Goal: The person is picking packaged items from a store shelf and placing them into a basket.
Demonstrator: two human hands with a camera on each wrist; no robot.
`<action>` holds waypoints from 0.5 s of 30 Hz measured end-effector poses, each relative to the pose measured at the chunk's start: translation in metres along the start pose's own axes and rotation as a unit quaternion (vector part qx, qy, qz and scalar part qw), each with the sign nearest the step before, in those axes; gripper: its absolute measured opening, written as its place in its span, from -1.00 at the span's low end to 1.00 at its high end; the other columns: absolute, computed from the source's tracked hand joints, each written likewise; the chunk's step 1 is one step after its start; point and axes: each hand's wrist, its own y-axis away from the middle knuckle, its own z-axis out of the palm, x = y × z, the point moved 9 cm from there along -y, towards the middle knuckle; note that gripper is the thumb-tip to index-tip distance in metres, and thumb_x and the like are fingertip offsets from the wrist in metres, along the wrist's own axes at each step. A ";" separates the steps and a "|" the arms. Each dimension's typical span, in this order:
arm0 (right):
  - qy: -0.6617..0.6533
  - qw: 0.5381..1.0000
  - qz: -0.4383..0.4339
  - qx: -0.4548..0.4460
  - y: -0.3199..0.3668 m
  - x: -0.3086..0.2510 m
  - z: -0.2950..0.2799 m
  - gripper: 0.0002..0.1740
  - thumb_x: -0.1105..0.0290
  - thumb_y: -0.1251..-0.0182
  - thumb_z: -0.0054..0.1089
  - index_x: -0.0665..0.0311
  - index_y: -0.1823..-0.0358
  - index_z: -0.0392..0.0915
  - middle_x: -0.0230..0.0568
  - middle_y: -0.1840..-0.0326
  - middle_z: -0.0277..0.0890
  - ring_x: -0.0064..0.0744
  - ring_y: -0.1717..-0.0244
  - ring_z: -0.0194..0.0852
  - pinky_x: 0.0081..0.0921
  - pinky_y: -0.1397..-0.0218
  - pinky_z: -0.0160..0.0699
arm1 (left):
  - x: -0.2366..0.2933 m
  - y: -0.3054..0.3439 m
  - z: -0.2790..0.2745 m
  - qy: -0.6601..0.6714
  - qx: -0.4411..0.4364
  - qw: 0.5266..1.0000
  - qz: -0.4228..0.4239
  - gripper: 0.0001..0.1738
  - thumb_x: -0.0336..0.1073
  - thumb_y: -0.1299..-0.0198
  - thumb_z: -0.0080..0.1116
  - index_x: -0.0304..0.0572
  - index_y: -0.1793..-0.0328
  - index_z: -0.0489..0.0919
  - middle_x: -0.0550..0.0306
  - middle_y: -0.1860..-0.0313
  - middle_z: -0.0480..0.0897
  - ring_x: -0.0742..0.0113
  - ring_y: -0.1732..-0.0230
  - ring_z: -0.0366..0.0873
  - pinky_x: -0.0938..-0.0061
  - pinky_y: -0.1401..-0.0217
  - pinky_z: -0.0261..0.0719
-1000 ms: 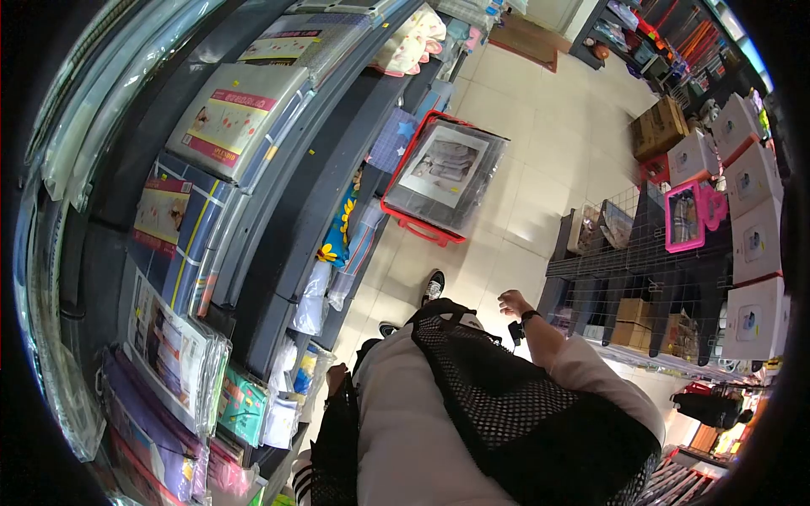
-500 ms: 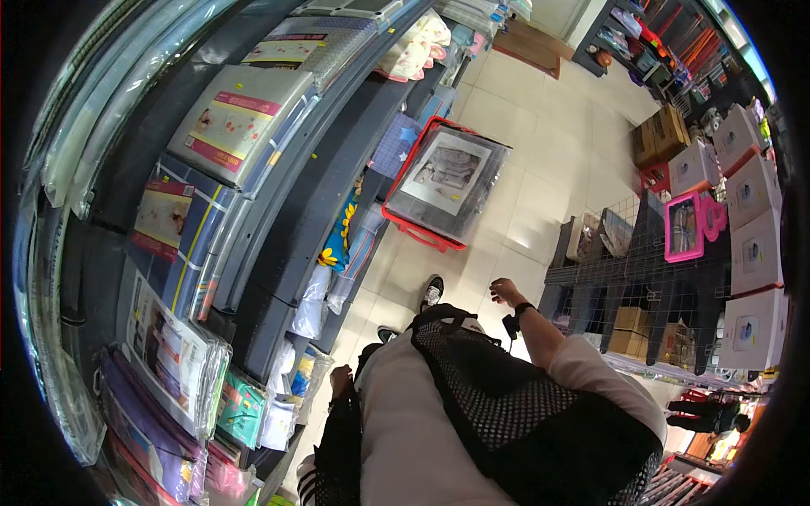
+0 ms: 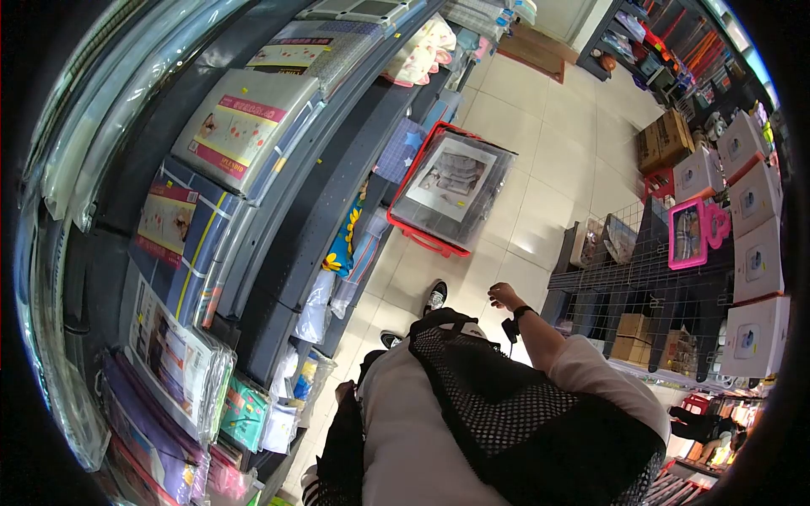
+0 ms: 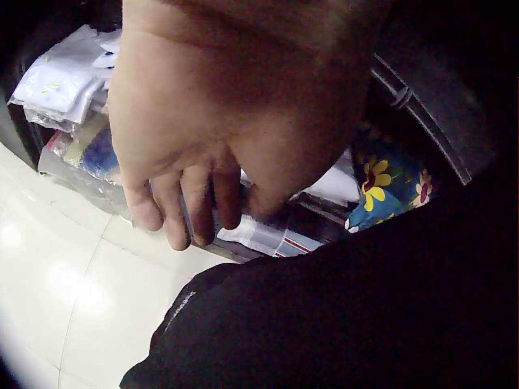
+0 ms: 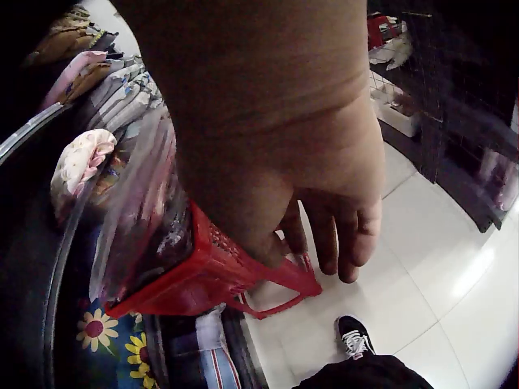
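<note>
My right hand [image 3: 506, 296] hangs over the floor to the right of my body, with nothing in it. In the right wrist view its fingers [image 5: 347, 235] droop loosely. A red shopping basket [image 3: 430, 242] stands on the floor ahead, apart from that hand in the head view. On top of it lies a flat clear-wrapped package [image 3: 456, 180] with a grey picture label. My left hand [image 4: 235, 121] hangs down beside the lower shelf, its fingers loose and holding nothing; a dark sleeve hides most of it in the head view.
Shelves on the left hold packaged bedding [image 3: 232, 131] and a blue flowered bundle [image 3: 344, 244]. To the right stand a wire rack [image 3: 607, 278], white boxes [image 3: 755, 266] and a pink frame-shaped item [image 3: 688, 234]. Tiled floor [image 3: 540, 169] runs between them, with a brown mat [image 3: 531, 52] farther off.
The basket and shelves shift slightly right and down in the head view. My right hand has turned, its fingers hanging looser. Less of my left hand shows beside the sleeve.
</note>
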 end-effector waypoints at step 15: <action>-0.003 1.000 -0.005 0.005 0.002 0.009 0.005 -0.70 0.39 -0.21 0.24 0.36 0.05 0.52 -0.13 0.45 0.55 -0.33 0.58 0.54 -0.43 0.60 0.49 | 0.034 -0.034 0.011 -0.131 -0.083 0.964 0.217 -0.65 -0.20 -0.14 0.05 -0.40 0.21 0.65 0.02 0.28 0.72 0.32 0.31 0.68 0.49 0.25 0.63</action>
